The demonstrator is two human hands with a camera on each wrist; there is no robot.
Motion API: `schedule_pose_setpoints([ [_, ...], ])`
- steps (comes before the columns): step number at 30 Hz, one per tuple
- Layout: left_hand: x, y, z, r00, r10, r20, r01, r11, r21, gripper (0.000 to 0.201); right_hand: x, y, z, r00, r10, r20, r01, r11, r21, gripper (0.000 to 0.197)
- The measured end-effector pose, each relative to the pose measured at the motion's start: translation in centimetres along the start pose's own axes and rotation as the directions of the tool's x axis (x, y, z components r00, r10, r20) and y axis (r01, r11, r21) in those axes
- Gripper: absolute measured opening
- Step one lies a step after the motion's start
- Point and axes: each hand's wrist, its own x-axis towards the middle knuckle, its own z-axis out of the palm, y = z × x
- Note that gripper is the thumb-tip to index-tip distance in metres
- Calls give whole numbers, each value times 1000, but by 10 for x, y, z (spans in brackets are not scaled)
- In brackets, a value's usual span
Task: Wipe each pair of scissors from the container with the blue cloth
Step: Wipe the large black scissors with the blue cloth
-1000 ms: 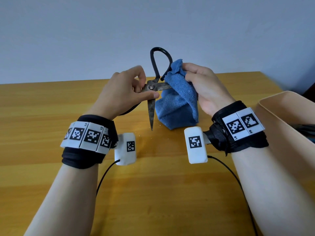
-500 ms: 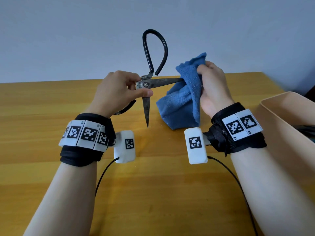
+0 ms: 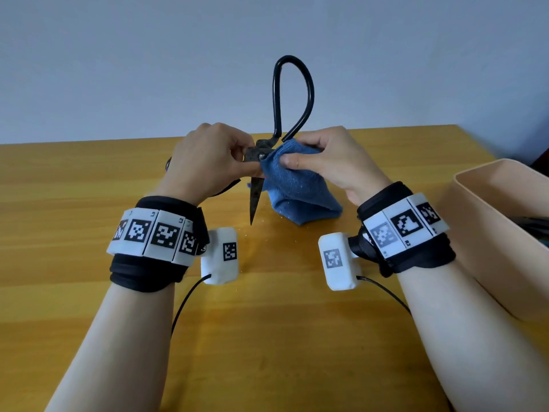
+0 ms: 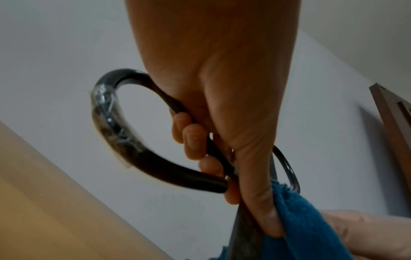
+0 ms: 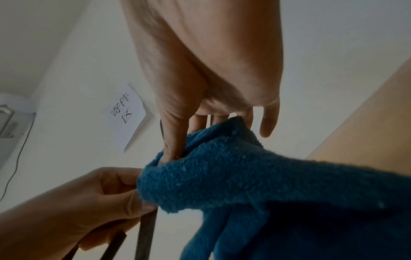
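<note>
Black iron scissors [image 3: 277, 114] are held spread open above the wooden table [image 3: 74, 203]. One loop handle stands up, one blade [image 3: 256, 194] points down. My left hand [image 3: 214, 165] grips them at the pivot, its fingers curled round the lower loop handle [image 4: 142, 158]. My right hand [image 3: 329, 162] pinches the blue cloth [image 3: 297, 191] around the other blade beside the pivot, so that blade is hidden. The cloth [image 5: 255, 184] hangs down to the tabletop. In the right wrist view the thumb presses into the cloth next to the left hand [image 5: 77, 202].
A beige plastic container [image 3: 490, 233] stands at the right edge of the table, with dark scissor handles [image 3: 531, 223] just showing inside. Cables run from the wrist cameras across the near tabletop. A plain wall rises behind the table.
The right hand has slid the cloth inward along the sideways blade, from near its tip to the pivot. The scissors have risen slightly and that blade is now covered.
</note>
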Motion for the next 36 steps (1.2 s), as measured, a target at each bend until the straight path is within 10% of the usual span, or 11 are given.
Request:
schedule_pose_setpoints([
  [36, -1, 11, 3, 999, 43, 30, -46, 996, 75, 44, 1, -9, -1, 988, 153, 15, -151, 985, -86, 23],
])
